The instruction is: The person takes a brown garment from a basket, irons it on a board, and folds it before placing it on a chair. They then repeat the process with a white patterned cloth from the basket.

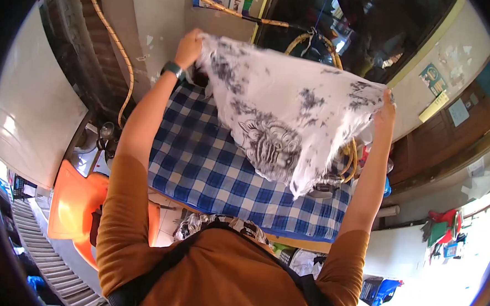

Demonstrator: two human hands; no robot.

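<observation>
A white cloth with black blotches and a printed face-like figure (273, 146) hangs stretched between my hands, above the blue checked cover (191, 172) of the table. My left hand (190, 47) grips its upper left corner with closed fingers; a dark watch is on that wrist. My right hand (387, 109) is closed on the upper right corner. The lower edge of the cloth dangles in uneven points. Beneath its lower right part, a grey object (323, 191) that looks like an iron is partly hidden.
A tape-wrapped hose (112, 27) runs down the left wall, and another (219, 6) reaches toward the window (406, 28). An orange chair (76, 199) stands at my left. A dark basket with blue cloth (380, 292) is at lower right.
</observation>
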